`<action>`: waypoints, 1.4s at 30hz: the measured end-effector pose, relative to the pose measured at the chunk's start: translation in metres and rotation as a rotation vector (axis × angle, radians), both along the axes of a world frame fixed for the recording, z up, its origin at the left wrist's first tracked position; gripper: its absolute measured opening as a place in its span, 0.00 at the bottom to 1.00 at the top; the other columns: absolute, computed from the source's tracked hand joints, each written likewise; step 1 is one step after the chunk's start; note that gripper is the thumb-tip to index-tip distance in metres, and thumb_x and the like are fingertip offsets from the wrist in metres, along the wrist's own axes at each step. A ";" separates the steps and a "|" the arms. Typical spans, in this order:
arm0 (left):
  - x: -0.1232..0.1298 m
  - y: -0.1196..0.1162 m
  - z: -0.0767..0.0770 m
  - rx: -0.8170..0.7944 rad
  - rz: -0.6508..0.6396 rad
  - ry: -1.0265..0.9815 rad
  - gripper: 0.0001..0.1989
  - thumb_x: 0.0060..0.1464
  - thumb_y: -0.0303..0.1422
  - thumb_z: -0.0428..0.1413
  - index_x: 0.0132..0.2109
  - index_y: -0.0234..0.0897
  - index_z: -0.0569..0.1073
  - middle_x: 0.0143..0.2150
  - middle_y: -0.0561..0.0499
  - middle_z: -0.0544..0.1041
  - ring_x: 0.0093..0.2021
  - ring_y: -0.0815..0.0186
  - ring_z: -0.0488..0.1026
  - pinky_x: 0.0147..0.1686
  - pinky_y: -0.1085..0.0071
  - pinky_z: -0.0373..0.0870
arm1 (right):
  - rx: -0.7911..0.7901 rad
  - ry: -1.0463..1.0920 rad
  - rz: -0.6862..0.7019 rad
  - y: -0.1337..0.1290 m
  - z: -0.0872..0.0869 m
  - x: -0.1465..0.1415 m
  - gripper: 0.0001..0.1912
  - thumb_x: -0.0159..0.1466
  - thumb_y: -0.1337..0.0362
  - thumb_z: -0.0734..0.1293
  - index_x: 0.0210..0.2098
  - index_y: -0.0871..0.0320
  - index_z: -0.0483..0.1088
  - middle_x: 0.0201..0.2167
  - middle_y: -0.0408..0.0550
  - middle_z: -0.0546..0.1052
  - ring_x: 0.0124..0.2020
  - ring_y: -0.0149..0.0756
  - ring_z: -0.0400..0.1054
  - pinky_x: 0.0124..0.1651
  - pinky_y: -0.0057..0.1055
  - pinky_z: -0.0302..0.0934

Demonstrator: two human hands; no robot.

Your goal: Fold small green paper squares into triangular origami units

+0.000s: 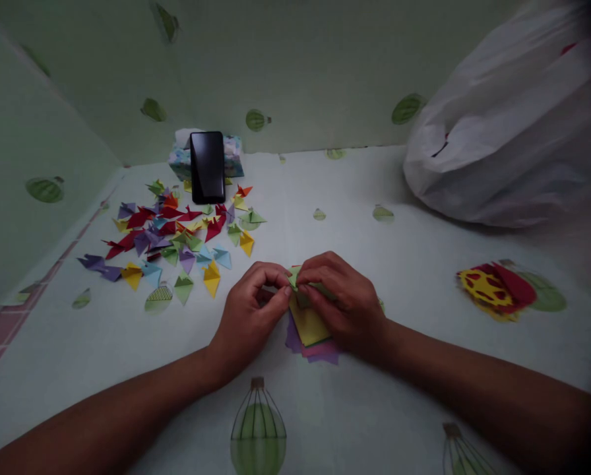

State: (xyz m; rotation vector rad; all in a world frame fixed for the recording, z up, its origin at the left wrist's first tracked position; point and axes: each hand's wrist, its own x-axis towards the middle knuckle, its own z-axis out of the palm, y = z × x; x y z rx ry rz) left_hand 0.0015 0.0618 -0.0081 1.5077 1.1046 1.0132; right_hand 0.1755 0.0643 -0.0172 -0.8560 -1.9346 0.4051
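Observation:
Between my fingertips is a small folded piece of green paper point(293, 277). My left hand point(256, 300) pinches its left side with thumb and index finger. On the other side, my right hand point(347, 300) grips it the same way, its palm over a stack of coloured paper squares point(311, 324). Yellow lies on top of that stack, with pink and purple sheets sticking out below. To the left, folded paper cranes point(169, 231) in red, purple, yellow, green, blue and orange lie in a loose spread.
A black phone point(208, 167) leans against a patterned tissue box point(233, 155) by the back wall. At the back right stands a large white plastic bag point(503, 138). Red and yellow cut-out pieces point(493, 288) lie on the right. The balloon-print sheet point(177, 409) covers the surface.

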 end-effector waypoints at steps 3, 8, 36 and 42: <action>-0.001 0.000 0.001 -0.040 -0.021 -0.039 0.02 0.56 0.28 0.56 0.34 0.36 0.71 0.41 0.49 0.72 0.42 0.65 0.71 0.39 0.70 0.69 | -0.013 0.013 0.004 0.000 0.000 0.000 0.05 0.65 0.74 0.62 0.35 0.60 0.68 0.33 0.51 0.73 0.37 0.36 0.68 0.39 0.35 0.65; -0.001 0.000 0.003 -0.178 -0.054 -0.116 0.03 0.57 0.30 0.57 0.35 0.36 0.71 0.40 0.49 0.73 0.40 0.66 0.70 0.41 0.69 0.69 | -0.137 0.078 -0.007 0.001 0.003 0.000 0.05 0.65 0.72 0.62 0.33 0.59 0.67 0.32 0.49 0.72 0.34 0.35 0.66 0.37 0.34 0.63; 0.000 0.001 0.005 -0.241 0.019 -0.090 0.07 0.57 0.35 0.57 0.36 0.36 0.74 0.36 0.50 0.76 0.35 0.66 0.72 0.37 0.69 0.73 | -0.040 0.004 0.072 0.000 0.001 -0.002 0.06 0.67 0.72 0.60 0.35 0.57 0.67 0.34 0.49 0.72 0.37 0.36 0.68 0.39 0.34 0.66; 0.000 0.000 0.009 -0.295 -0.002 -0.157 0.10 0.54 0.36 0.60 0.40 0.36 0.73 0.37 0.49 0.76 0.37 0.64 0.74 0.37 0.67 0.76 | -0.012 0.000 0.055 0.000 0.000 -0.001 0.06 0.66 0.73 0.61 0.36 0.57 0.66 0.35 0.49 0.72 0.38 0.36 0.68 0.39 0.34 0.66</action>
